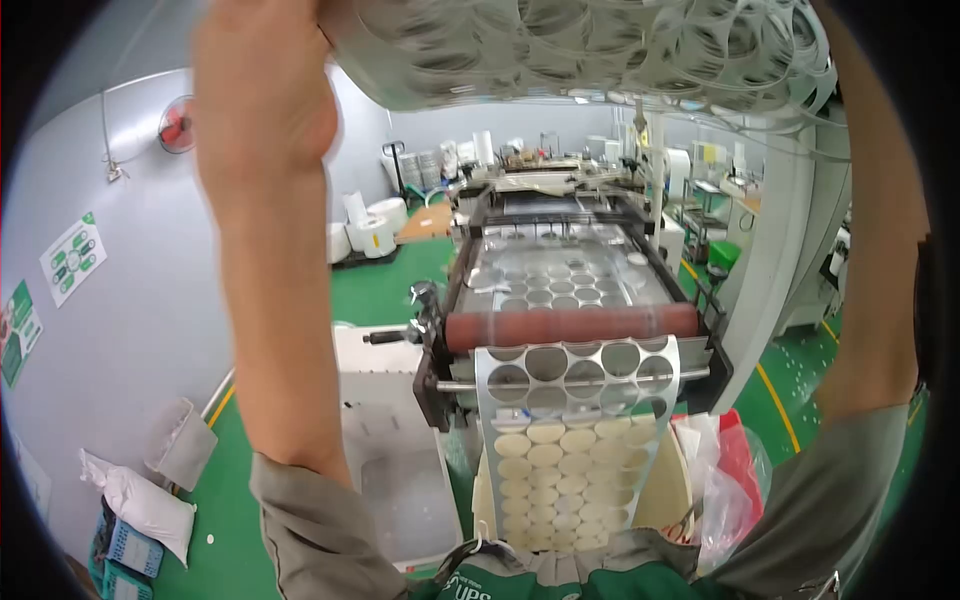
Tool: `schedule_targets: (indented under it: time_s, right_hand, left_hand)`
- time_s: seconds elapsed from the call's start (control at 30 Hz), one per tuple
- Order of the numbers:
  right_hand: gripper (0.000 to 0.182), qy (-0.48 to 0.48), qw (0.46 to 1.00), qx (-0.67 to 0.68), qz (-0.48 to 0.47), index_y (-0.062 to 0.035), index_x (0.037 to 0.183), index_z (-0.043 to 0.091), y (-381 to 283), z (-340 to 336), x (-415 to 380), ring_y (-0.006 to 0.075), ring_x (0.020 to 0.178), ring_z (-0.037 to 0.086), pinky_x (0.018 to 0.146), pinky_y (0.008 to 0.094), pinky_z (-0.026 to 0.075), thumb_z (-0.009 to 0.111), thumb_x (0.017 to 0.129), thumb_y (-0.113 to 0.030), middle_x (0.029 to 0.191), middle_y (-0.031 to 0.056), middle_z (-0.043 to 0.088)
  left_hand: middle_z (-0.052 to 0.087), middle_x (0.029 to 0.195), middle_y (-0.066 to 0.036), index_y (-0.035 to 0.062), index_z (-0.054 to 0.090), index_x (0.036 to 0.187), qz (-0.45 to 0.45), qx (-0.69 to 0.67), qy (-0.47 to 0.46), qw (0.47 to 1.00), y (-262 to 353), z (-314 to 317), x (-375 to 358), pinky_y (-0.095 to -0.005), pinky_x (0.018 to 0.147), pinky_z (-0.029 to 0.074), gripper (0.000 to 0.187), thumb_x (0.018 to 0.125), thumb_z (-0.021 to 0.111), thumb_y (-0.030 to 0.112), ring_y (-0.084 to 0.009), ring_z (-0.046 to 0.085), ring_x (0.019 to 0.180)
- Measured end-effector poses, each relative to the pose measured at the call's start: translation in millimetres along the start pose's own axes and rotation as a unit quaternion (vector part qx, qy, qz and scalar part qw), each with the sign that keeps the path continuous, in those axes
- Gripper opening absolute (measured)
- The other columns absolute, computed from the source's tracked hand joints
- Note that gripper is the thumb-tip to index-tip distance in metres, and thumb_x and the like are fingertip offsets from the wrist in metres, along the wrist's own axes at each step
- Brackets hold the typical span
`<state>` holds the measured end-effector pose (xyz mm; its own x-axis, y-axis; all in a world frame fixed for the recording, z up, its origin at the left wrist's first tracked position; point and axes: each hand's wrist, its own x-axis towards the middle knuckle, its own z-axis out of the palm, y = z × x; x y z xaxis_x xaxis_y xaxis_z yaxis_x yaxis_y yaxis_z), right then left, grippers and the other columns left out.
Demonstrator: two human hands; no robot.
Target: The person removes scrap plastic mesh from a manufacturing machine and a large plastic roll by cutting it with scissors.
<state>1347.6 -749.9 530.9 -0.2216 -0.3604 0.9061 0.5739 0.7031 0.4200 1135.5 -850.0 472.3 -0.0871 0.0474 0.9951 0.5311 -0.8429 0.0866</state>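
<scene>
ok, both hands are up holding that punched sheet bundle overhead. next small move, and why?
Probably keep drawing the bundle of punched-out sheet up and toward the body. The left hand grips its near edge overhead, and the right arm reaches up on the other side. The perforated strip comes off the red roller and hangs over the bin of round discs, so slack would pile up there.
</scene>
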Motion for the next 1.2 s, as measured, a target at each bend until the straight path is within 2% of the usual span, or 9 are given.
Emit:
schedule_targets:
  time_s: [0.13,0.3,0.33,0.43,0.5,0.57,0.7,0.77,1.2]
  right_hand:
    - [0.028,0.167,0.979,0.001,-0.113,-0.0048,0.105,0.062,-39.9,-6.0,-31.7,0.0272,0.105,0.055,0.093,0.0406,0.040,0.060,0.081,-0.019,0.106,0.0116,0.060]
    - [0.019,0.126,0.980,0.051,-0.143,-0.0051,0.093,0.065,-71.7,15.1,-59.6,0.0233,0.099,0.055,0.090,0.0435,0.037,0.061,0.076,-0.012,0.095,0.0073,0.060]
    - [0.018,0.118,0.980,0.057,-0.148,-0.0057,0.091,0.065,-76.2,18.1,-62.3,0.0225,0.098,0.054,0.089,0.0441,0.036,0.061,0.075,-0.012,0.094,0.0065,0.060]
    - [0.012,0.169,0.964,0.164,-0.123,-0.0101,0.082,0.063,-87.2,26.4,-61.8,0.0199,0.095,0.052,0.090,0.0463,0.030,0.058,0.071,-0.010,0.088,0.0025,0.056]
    - [0.009,0.167,0.967,0.109,-0.162,-0.0107,0.080,0.061,-82.1,34.6,-58.8,0.0203,0.095,0.052,0.091,0.0461,0.029,0.059,0.071,-0.009,0.087,0.0017,0.056]
    - [0.008,0.247,0.941,0.094,-0.212,-0.0115,0.078,0.060,-68.0,59.9,-50.9,0.0202,0.093,0.052,0.092,0.0455,0.029,0.060,0.071,-0.008,0.086,0.0011,0.056]
    - [0.007,0.230,0.947,0.102,-0.201,-0.0122,0.077,0.059,-75.3,48.3,-46.3,0.0208,0.090,0.051,0.090,0.0424,0.032,0.061,0.072,-0.008,0.084,0.0010,0.055]
    - [0.007,0.195,0.958,0.101,-0.185,-0.0123,0.078,0.059,-78.2,42.5,-45.3,0.0210,0.089,0.051,0.088,0.0409,0.034,0.061,0.072,-0.009,0.083,0.0013,0.055]
    - [0.008,0.187,0.960,0.088,-0.187,-0.0132,0.079,0.062,-78.2,52.5,-43.8,0.0207,0.083,0.052,0.086,0.0380,0.036,0.063,0.073,-0.009,0.077,0.0012,0.057]
  left_hand:
    - [0.063,0.097,-0.011,-0.0046,0.056,0.104,-0.053,-0.080,0.061,0.994,-12.1,-9.5,-23.9,-0.0329,0.088,0.049,0.026,0.096,0.054,0.020,-0.0213,0.063,0.086]
    - [0.064,0.093,-0.006,0.0012,0.057,0.100,-0.015,-0.191,0.018,0.981,-23.8,3.8,-33.1,-0.0233,0.075,0.050,0.015,0.097,0.050,0.014,-0.0112,0.061,0.082]
    - [0.063,0.095,-0.006,0.0015,0.057,0.101,-0.001,-0.414,-0.104,0.904,-34.5,5.9,-27.4,-0.0240,0.076,0.050,0.014,0.097,0.049,0.012,-0.0116,0.061,0.083]
    - [0.063,0.098,-0.006,0.0028,0.057,0.103,-0.041,-0.190,0.059,0.979,-14.4,2.4,-42.9,-0.0246,0.078,0.050,0.013,0.097,0.049,0.011,-0.0119,0.060,0.087]
    - [0.063,0.098,-0.005,0.0037,0.057,0.104,-0.058,-0.219,0.032,0.974,-19.7,0.4,-44.7,-0.0240,0.080,0.049,0.012,0.097,0.049,0.010,-0.0113,0.059,0.089]
    - [0.063,0.098,-0.004,0.0044,0.057,0.103,0.043,-0.569,-0.218,0.791,-50.3,0.3,-28.9,-0.0237,0.081,0.048,0.012,0.097,0.050,0.012,-0.0105,0.059,0.089]
    - [0.063,0.097,-0.002,0.0054,0.059,0.103,0.022,-0.542,-0.202,0.816,-32.5,-1.1,-32.3,-0.0253,0.080,0.048,0.017,0.096,0.053,0.020,-0.0093,0.058,0.087]
    - [0.063,0.096,-0.002,0.0053,0.059,0.104,-0.076,-0.201,0.037,0.976,1.2,7.7,-44.2,-0.0258,0.080,0.047,0.021,0.097,0.053,0.024,-0.0094,0.058,0.086]
    - [0.064,0.100,-0.004,0.0030,0.059,0.108,-0.088,-0.070,-0.019,0.993,-31.9,-29.1,-56.5,-0.0295,0.085,0.049,0.022,0.097,0.052,0.021,-0.0117,0.060,0.092]
